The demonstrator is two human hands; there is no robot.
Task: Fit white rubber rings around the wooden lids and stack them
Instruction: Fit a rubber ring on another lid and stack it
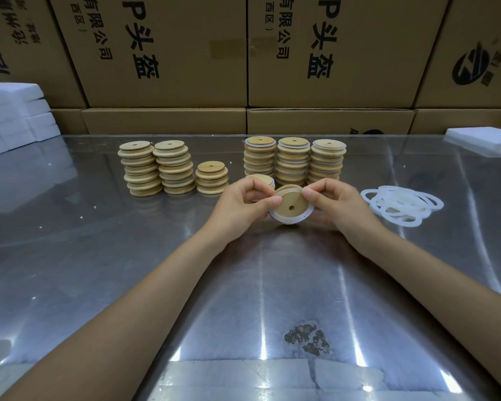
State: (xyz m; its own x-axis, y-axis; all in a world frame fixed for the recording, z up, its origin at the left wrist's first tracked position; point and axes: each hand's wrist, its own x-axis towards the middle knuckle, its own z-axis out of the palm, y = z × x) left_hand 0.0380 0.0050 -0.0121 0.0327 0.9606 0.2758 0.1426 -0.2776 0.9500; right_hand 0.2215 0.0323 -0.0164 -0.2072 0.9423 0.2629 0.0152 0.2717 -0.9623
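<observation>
Left hand (245, 202) and right hand (334, 202) both pinch one lid (290, 204) above table (128, 256), ring (281, 217) around it

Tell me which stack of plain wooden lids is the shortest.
The rightmost plain stack, nearest the left hand; the two stacks to its left stand clearly taller.

Cardboard box (156, 53), beyond the left grip (240, 204): black print "有限公司", "(西区)", large "P头盔". Cardboard box beyond the right grip (334, 202), second one (330, 53): same print. Far-right box (475, 62): round black logo, unreadable.
</observation>
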